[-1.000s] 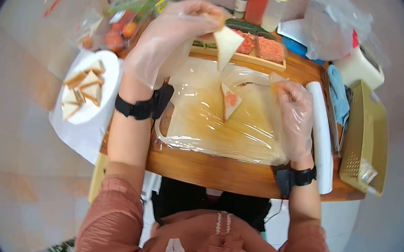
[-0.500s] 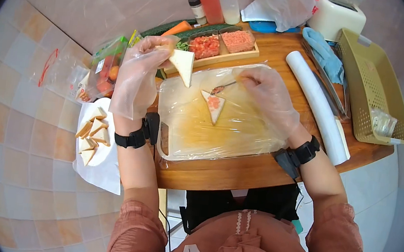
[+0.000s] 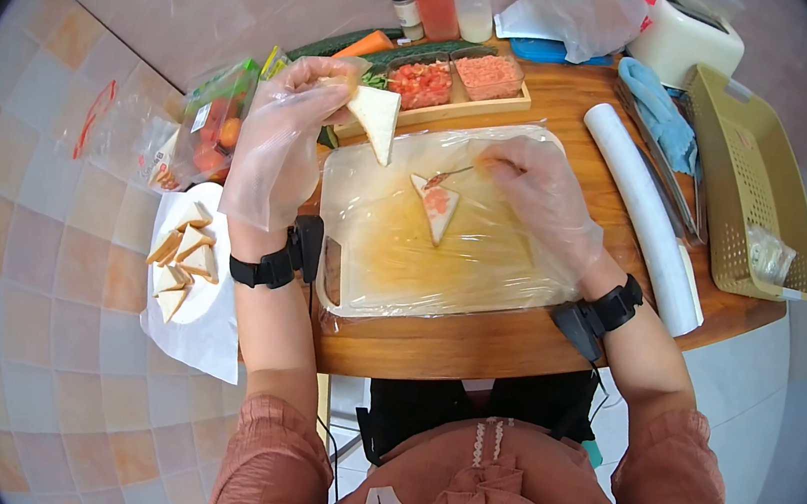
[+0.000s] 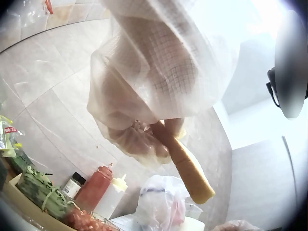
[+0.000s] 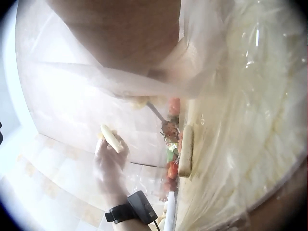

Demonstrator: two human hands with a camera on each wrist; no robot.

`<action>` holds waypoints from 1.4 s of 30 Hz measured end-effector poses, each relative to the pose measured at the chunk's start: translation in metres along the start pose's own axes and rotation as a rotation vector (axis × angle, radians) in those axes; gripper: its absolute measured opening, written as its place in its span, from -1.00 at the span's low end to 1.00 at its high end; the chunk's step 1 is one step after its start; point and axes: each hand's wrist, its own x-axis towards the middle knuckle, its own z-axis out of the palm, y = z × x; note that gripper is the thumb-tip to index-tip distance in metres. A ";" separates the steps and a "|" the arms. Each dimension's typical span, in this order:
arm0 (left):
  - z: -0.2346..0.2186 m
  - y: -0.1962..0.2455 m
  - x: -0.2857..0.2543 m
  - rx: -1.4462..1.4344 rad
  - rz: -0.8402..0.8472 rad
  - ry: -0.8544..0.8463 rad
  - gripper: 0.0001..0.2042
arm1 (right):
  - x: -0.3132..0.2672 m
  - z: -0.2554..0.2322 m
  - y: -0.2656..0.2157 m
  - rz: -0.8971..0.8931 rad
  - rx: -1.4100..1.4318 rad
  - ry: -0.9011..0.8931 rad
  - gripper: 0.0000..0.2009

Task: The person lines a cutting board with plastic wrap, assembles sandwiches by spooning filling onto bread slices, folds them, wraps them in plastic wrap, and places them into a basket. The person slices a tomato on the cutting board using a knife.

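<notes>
Wrapped board (image 3: 381,267) is bearing topped bread (image 3: 437,208), left hand (image 3: 298,108) (ten o'clock) pinching plain bread (image 3: 378,118), right hand (image 3: 544,191) (two o'clock) pinching a spoon (image 5: 159,114) best held low.

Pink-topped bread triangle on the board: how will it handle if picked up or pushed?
The bread triangle is probably light and soft, being a small piece of bread, so a hard pinch may dent it. The pink topping lies uncovered on it, so tilting might shed some. The bread lies flat, so pushed, it would likely slide rather than roll.
</notes>
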 end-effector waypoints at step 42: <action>0.001 0.000 -0.001 -0.006 0.025 -0.042 -0.76 | 0.000 -0.003 -0.002 -0.001 -0.012 0.012 -0.86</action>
